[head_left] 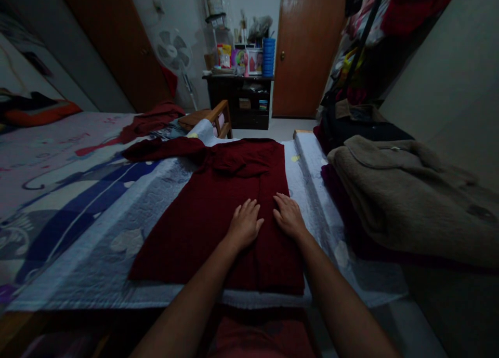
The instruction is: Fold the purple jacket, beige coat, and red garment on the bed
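Observation:
A dark red long-sleeved garment [195,217] is spread on the light blue quilted cover [152,212]. Its right side is folded inward, leaving a straight edge, while one sleeve [163,149] stretches out to the left. My left hand [245,223] rests flat on the middle of the cloth, fingers a little apart. On the folded strip near the right edge lies my right hand [288,215], palm down with its fingers spread. Neither hand grips anything.
Folded clothes are stacked at the right, with a brown fuzzy coat [397,191] on top. A patterned blanket [70,191] covers the left side. Farther back are a white fan [174,51], a dark cabinet [239,103] and a wooden door [304,51].

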